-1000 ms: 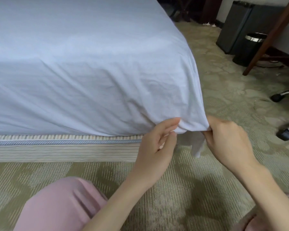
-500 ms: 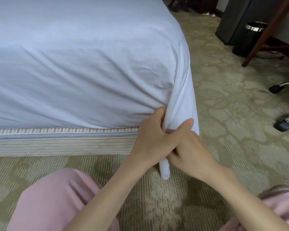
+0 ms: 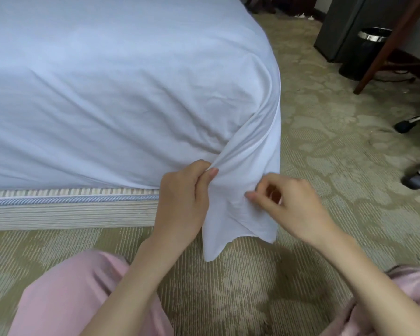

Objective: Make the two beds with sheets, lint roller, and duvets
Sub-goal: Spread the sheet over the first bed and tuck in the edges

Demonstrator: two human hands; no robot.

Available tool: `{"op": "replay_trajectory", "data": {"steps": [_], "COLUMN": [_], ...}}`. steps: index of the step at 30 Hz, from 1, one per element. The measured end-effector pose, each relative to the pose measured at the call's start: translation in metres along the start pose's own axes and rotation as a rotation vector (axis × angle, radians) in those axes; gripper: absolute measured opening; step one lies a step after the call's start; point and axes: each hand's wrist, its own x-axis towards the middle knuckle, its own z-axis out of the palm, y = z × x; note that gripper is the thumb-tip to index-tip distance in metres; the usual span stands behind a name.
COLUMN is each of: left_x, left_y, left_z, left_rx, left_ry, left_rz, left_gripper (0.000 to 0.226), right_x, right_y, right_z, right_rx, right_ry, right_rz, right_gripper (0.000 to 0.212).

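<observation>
A white sheet (image 3: 112, 100) covers the mattress and drapes over its near right corner. A loose flap of the sheet (image 3: 238, 214) hangs down from that corner toward the carpet. My left hand (image 3: 182, 200) pinches a gathered fold of the sheet at the corner's lower edge, thumb on top. My right hand (image 3: 289, 204) is just right of the flap with fingers curled, its fingertips touching the cloth; whether it holds the cloth is unclear. The striped bed base (image 3: 68, 209) shows under the sheet's edge.
Patterned green carpet (image 3: 325, 146) lies to the right of the bed. A black bin (image 3: 364, 52), a dark cabinet (image 3: 342, 23) and a wooden furniture leg (image 3: 383, 52) stand at the far right. Chair castors (image 3: 405, 126) sit at the right edge. My pink-clad knees frame the bottom.
The hands have parted: my right hand moved rightward off the left one. The bunched sheet corner has spread into a wider hanging flap.
</observation>
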Motion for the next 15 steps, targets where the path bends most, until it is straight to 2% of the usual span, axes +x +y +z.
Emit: {"op": "replay_trajectory", "data": {"steps": [2,5,6,11,15], "left_x": [0.0,-0.001,-0.001,-0.001,-0.002], "left_y": [-0.003,-0.003,-0.004,-0.007,-0.006], "left_z": [0.004,0.011,0.011,0.007,0.006], "left_rx": [-0.01,-0.027,-0.033,-0.035,-0.055], "left_ry": [0.037,0.057,0.056,0.041,0.019], "left_rz": [-0.017,-0.018,-0.018,-0.043,-0.045], "left_gripper": [0.026,0.03,0.03,0.027,0.028], "right_x": [0.005,0.008,0.009,0.021,0.024], "right_y": [0.003,0.0,0.001,0.003,-0.003], "right_z": [-0.002,0.007,0.012,0.027,0.03], "right_rx": [0.086,0.063,0.03,0.098,0.224], "right_ry": [0.124,0.07,0.057,0.107,0.197], "right_rz": [0.05,0.135,0.145,0.088,0.074], "right_gripper": [0.036,0.065,0.068,0.031,0.018]}}
